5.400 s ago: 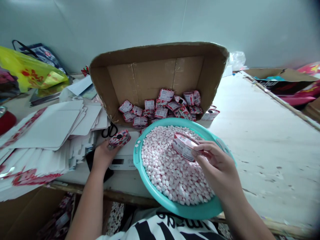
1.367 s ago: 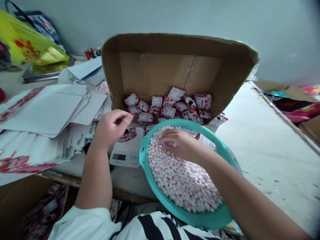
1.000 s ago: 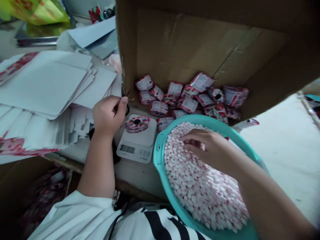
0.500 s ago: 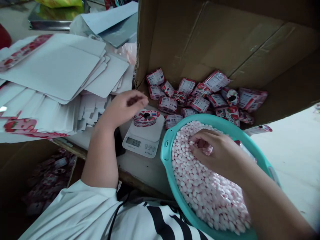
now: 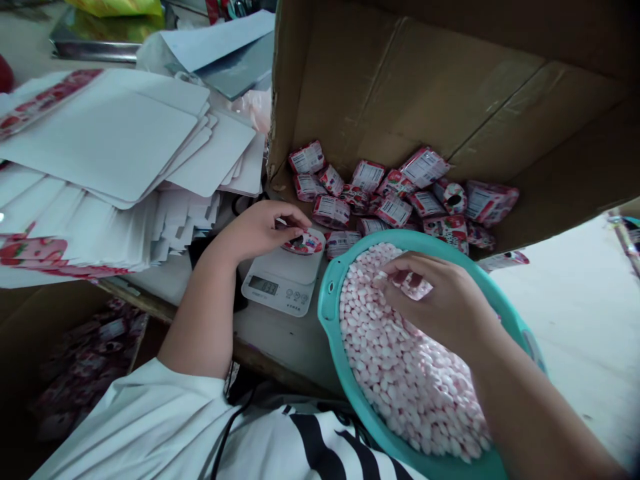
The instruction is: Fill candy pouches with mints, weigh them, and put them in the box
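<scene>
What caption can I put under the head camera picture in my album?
Left hand at a packet on a scale, right hand over a green tub of pale pellets.

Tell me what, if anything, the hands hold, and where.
Right hand: apparently a white pellet, pinched at its fingertips. Left hand: at the round pack on the scale; hold unclear.

On the table [image 5: 283,343], a digital scale [image 5: 287,273] stands between a stack of card sheets [image 5: 105,140] on the left and a basin [image 5: 330,307] of candies [image 5: 400,363] on the right, with a round packet [image 5: 313,244] lying on its pan. Behind, a carton [image 5: 425,87] opens forward, loose packets [image 5: 393,208] along its bottom; at lower left, below the table edge, more packets [image 5: 95,353] lie heaped in a box [image 5: 30,303].
</scene>
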`<state>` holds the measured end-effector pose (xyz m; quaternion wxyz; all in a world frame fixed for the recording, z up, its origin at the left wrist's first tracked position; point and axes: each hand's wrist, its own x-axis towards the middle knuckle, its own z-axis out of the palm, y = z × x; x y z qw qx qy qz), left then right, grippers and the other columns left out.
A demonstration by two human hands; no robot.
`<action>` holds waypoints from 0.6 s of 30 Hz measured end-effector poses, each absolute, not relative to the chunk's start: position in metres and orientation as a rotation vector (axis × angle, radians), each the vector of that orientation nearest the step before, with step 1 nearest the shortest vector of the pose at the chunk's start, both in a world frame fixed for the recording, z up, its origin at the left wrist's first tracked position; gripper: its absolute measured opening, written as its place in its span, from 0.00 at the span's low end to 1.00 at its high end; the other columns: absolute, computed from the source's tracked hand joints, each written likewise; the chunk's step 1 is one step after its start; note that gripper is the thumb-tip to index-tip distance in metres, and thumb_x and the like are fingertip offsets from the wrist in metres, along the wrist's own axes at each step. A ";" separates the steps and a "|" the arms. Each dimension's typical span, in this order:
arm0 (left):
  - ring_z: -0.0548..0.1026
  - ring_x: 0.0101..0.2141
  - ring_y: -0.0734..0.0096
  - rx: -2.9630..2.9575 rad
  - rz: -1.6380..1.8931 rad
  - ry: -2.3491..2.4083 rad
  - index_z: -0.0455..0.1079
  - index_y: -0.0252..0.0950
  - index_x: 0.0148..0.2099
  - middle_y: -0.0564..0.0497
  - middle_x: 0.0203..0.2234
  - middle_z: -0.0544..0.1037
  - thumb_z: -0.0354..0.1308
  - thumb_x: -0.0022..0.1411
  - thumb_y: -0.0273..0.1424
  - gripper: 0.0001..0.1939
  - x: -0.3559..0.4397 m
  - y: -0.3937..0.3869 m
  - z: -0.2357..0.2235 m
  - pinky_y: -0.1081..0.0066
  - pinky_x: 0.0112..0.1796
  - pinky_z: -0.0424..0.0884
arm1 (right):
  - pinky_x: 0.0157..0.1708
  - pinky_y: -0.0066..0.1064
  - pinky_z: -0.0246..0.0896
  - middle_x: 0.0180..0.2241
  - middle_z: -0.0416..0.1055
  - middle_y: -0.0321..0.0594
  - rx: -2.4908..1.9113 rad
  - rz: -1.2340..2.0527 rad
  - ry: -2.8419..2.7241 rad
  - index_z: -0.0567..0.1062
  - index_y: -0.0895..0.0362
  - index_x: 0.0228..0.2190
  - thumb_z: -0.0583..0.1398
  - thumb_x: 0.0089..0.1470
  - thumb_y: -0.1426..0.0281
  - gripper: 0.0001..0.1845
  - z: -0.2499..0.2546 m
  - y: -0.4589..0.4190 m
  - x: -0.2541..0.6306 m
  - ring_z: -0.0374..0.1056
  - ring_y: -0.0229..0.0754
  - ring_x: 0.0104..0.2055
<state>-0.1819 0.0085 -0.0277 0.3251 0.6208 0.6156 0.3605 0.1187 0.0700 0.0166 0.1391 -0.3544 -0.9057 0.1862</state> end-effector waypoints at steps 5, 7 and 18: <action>0.79 0.40 0.66 1.589 1.041 1.611 0.80 0.38 0.43 0.51 0.39 0.83 0.57 0.63 0.32 0.12 -0.183 0.019 -0.041 0.71 0.41 0.71 | 0.34 0.31 0.66 0.32 0.77 0.37 -0.884 0.564 -2.508 0.77 0.54 0.33 0.62 0.52 0.69 0.04 0.021 0.060 0.099 0.72 0.41 0.33; 0.79 0.39 0.66 1.531 1.092 1.529 0.80 0.36 0.44 0.50 0.39 0.83 0.56 0.62 0.32 0.12 -0.182 0.022 -0.044 0.70 0.40 0.71 | 0.34 0.30 0.65 0.31 0.77 0.37 -0.805 0.589 -2.526 0.77 0.54 0.31 0.62 0.52 0.70 0.03 0.022 0.059 0.082 0.72 0.40 0.32; 0.79 0.28 0.71 1.001 1.881 1.349 0.76 0.35 0.38 0.52 0.25 0.81 0.66 0.56 0.40 0.13 -0.189 0.026 -0.046 0.72 0.35 0.76 | 0.35 0.29 0.62 0.32 0.75 0.39 -0.589 0.648 -2.792 0.79 0.57 0.30 0.63 0.50 0.70 0.05 0.014 0.103 -0.003 0.70 0.40 0.34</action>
